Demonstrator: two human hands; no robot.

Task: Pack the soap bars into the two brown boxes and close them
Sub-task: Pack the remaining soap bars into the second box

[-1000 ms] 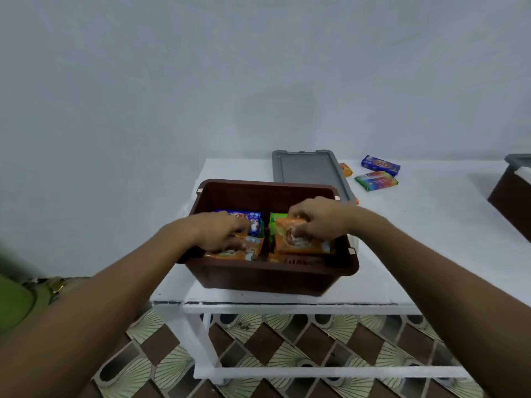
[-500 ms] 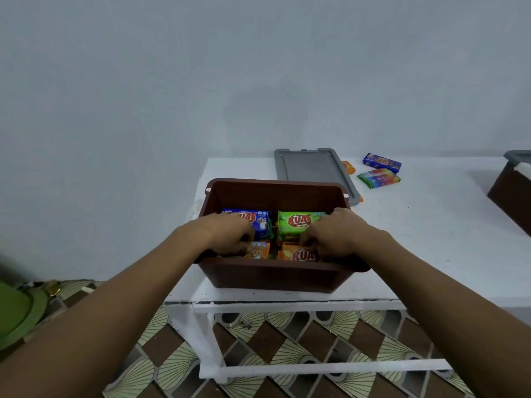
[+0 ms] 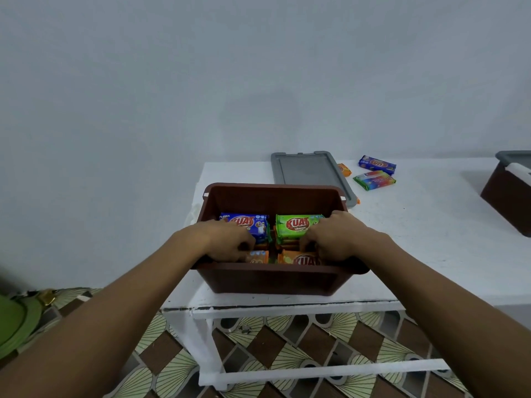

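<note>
Brown box (image 3: 273,278), near wall | my left hand (image 3: 227,239) curls round small orange bar (image 3: 257,257) | my right hand (image 3: 336,239) seemingly grips orange KUAT bar (image 3: 297,259)

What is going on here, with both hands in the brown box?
A person is packing soap bars into the open brown box on the white table. The left hand and the right hand reach inside, fingers curled down onto the orange bars at the near side; gripping or pressing, I cannot tell. A blue bar and a green bar lie at the far side. The grey lid lies behind the box, not yet on. Three loose bars lie on the table beside the lid.
</note>
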